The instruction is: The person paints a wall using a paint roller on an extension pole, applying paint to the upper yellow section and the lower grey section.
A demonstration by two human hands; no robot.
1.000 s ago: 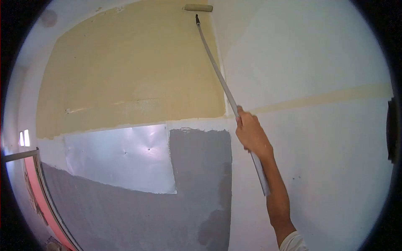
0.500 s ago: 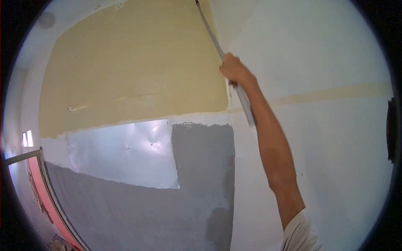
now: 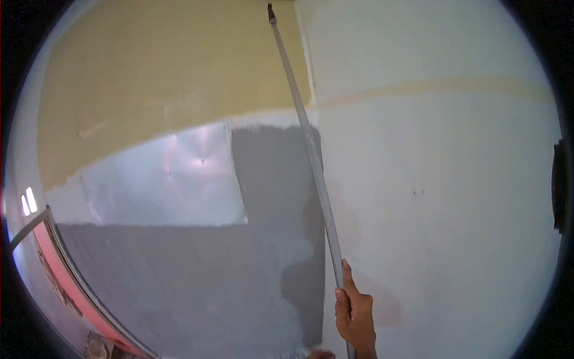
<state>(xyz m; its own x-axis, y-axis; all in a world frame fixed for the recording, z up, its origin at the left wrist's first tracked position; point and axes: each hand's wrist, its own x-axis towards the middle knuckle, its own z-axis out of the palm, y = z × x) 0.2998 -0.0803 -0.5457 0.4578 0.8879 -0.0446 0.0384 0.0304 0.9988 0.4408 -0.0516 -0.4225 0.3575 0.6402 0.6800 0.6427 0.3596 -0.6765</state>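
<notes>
My right hand (image 3: 357,317) is wrapped round a long grey pole (image 3: 317,161) near the bottom, its index finger stretched up along the shaft. The pole leans up and to the left, across the corner between two walls, and ends in a dark fitting (image 3: 271,13) at the top edge. What the fitting carries is cut off by the frame. A small part of my left hand (image 3: 321,355) shows at the bottom edge, left of the pole; its fingers cannot be made out.
The facing wall has a yellow area (image 3: 173,66), a shiny pale panel (image 3: 161,185) and a grey area (image 3: 197,275). On the right is a white wall (image 3: 442,239) with a yellowish stripe (image 3: 442,87). A pink-edged frame (image 3: 72,281) stands left; a dark object (image 3: 559,185) is far right.
My right hand has come down from high on the pole to the lower centre. More of the pole shows, and part of my left hand has appeared. The view has tilted up and down slightly differently, shifting the walls upward.
</notes>
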